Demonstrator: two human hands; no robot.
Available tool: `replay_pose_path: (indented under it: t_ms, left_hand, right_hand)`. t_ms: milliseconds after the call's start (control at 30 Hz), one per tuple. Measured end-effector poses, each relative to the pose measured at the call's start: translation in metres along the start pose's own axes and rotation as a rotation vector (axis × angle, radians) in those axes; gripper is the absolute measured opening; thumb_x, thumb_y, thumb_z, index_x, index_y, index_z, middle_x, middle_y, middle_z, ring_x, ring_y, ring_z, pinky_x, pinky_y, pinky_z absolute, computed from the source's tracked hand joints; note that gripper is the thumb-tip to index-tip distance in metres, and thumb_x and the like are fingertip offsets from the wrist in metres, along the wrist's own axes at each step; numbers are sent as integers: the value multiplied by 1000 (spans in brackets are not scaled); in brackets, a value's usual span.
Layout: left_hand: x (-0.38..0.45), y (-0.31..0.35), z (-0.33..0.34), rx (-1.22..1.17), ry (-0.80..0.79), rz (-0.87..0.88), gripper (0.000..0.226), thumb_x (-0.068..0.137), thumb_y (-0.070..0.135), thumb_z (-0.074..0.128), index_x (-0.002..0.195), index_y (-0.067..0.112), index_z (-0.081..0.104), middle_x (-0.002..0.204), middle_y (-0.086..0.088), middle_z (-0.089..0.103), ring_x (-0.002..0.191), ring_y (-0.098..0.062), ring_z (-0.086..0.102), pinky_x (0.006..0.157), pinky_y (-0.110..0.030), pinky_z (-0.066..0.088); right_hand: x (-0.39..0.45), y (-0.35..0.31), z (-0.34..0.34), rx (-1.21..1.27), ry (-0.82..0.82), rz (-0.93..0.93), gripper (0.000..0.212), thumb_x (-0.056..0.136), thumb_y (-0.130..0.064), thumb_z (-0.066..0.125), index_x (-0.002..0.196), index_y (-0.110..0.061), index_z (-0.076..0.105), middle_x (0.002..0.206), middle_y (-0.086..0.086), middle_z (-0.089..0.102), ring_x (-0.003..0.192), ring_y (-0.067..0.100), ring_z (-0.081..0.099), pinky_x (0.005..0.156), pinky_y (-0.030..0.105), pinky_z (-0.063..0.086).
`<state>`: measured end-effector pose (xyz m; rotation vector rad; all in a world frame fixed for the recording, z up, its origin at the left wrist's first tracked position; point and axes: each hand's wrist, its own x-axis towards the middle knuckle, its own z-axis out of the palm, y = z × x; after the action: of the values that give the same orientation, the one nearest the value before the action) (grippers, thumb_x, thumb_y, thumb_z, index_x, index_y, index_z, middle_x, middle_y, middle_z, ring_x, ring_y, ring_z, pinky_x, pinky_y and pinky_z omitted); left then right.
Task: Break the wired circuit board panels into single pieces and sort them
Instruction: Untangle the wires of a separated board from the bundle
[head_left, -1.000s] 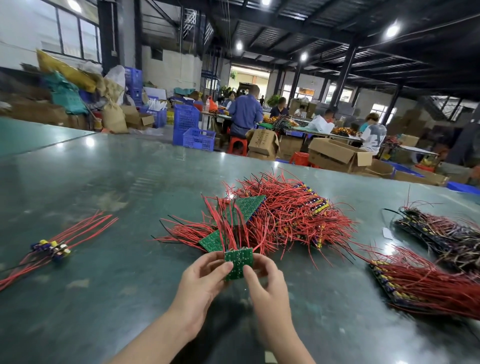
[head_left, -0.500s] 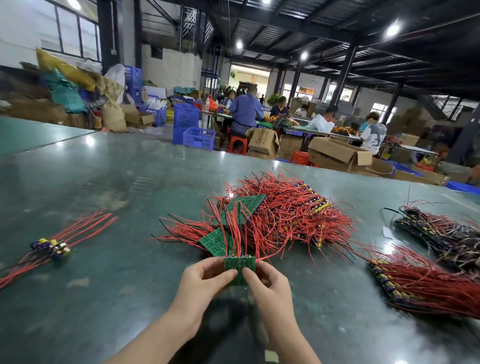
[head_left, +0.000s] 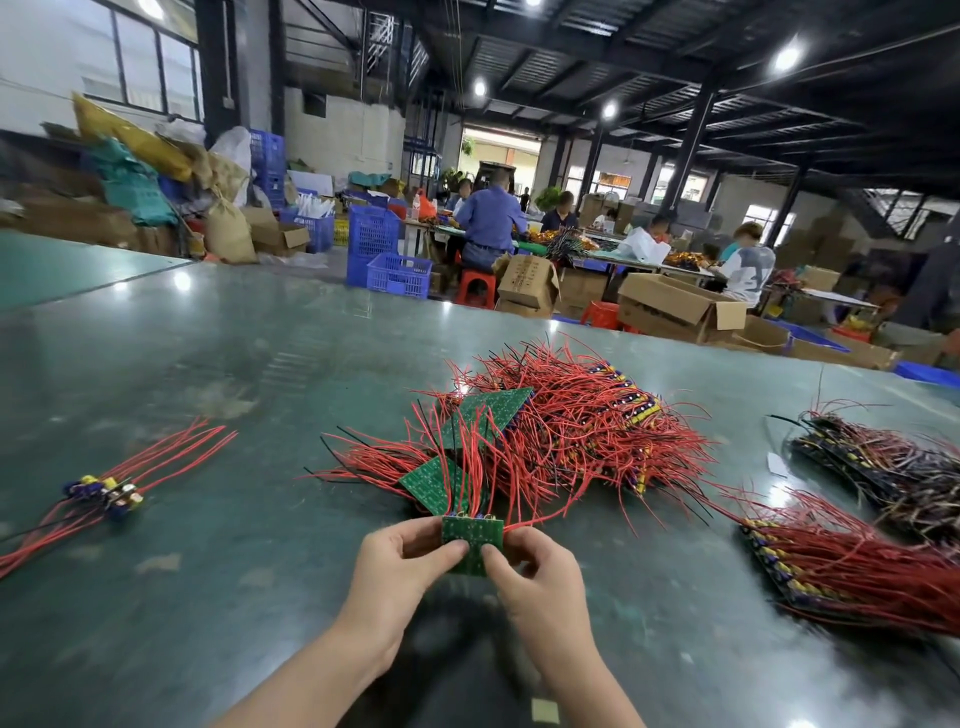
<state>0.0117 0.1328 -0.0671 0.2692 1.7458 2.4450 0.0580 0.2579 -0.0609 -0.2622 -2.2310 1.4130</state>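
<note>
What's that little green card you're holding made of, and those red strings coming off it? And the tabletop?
The green card looks like rigid circuit board laminate: flat, matte green, speckled with tiny solder dots. The red strings seem to be plastic-coated wires: thin, glossy, holding springy curves. The tabletop looks like a smooth, hard green coating or mat, since ceiling lights reflect off it; which one I can't tell.

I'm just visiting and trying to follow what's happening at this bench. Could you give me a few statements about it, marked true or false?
1. Both hands grip one small green circuit board panel. True.
2. The left hand rests flat on the dark green table. False: it pinches the panel's left edge.
3. The right hand pinches the panel's right side. True.
4. The wires on the big central pile of wired boards are mostly blue. False: mostly red.
5. A small bundle of red-wired pieces lies left of the hands. True.
</note>
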Motion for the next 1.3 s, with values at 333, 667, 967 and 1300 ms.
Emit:
replay_pose_path:
  t_ms: [333, 667, 967, 1300]
  left_hand:
    - [-3, -1, 2, -36, 4, -12, 24, 73, -15, 67, 80, 6, 75, 84, -12, 75, 74, -12, 70, 66, -16, 54]
    - [5, 1, -5, -48, -37, -54, 20, 73, -9, 70, 84, 8, 75, 85, -7, 75, 73, -6, 69, 61, -14, 52]
    - [8, 4, -11, -122, -128, -149, 29, 58, 11, 75, 87, 8, 75, 95, -12, 74, 81, -17, 71, 63, -22, 55]
    - [9, 0, -15, -10, -190, -143, 22, 71, 4, 71, 92, 9, 75, 97, -11, 74, 87, -16, 70, 74, -24, 56]
  right_hand:
    - [-1, -2, 0, 56, -23, 13, 20, 81, -5, 69, 69, -20, 65, 57, -10, 64, 56, -2, 55, 56, 10, 41]
    - [0, -9, -4, 176, -129, 43, 15, 89, -5, 61, 83, -14, 70, 76, -3, 71, 68, 3, 58, 65, 15, 46]
    - [-1, -13, -6, 242, -153, 43, 21, 89, -4, 61, 75, -17, 70, 63, -8, 67, 60, -2, 53, 58, 12, 42]
    - [0, -4, -7, 78, -134, -28, 22, 88, -7, 63, 67, -13, 67, 56, -9, 55, 55, -2, 43, 54, 16, 36]
